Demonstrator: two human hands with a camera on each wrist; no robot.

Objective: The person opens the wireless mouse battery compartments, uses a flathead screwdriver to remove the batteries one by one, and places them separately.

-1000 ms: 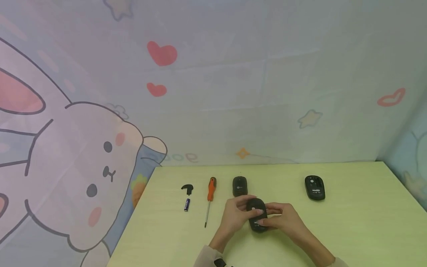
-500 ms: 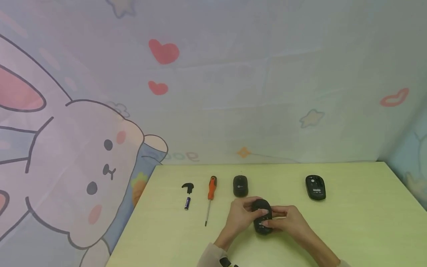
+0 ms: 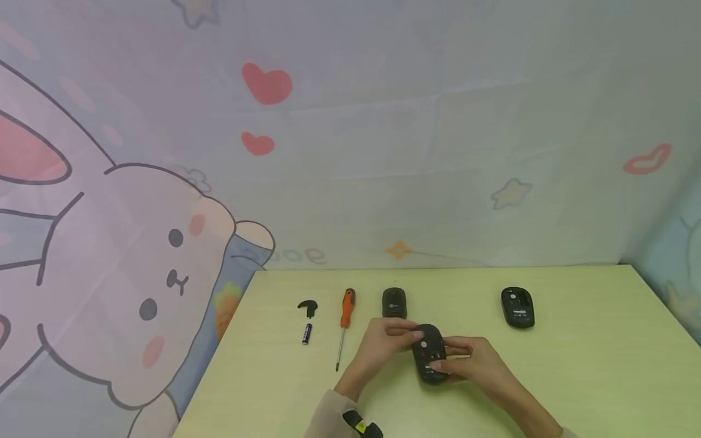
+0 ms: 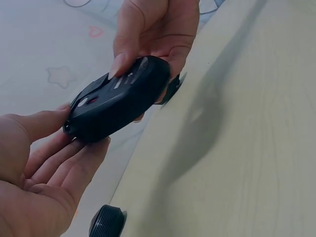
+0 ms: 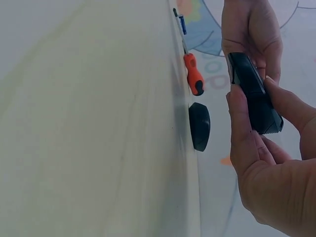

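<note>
A black computer mouse (image 3: pixel 426 350) is held bottom side up in both hands above the table, its label and sensor side showing in the head view. At its far left end, my left hand (image 3: pixel 378 344) grips it, thumb on the edge of the underside and fingers beneath, as the left wrist view shows. My right hand (image 3: pixel 481 364) pinches the near right end, its thumb on the label. The right wrist view catches the mouse (image 5: pixel 253 94) edge-on between the hands. Just beyond the left hand lies a second black mouse (image 3: pixel 394 302), top side up.
Left on the pale table (image 3: pixel 602 365) lie an orange-handled screwdriver (image 3: pixel 347 313), a small blue battery (image 3: pixel 307 334) and a curved black plastic piece (image 3: pixel 309 307). Another upturned black mouse (image 3: pixel 517 307) rests at the right. A printed cloth (image 3: pixel 438 152) hangs behind the table.
My left thumb has slid from the middle of the mouse's underside to its far left edge, uncovering more of it. The held mouse has shifted slightly right since the first frame.
</note>
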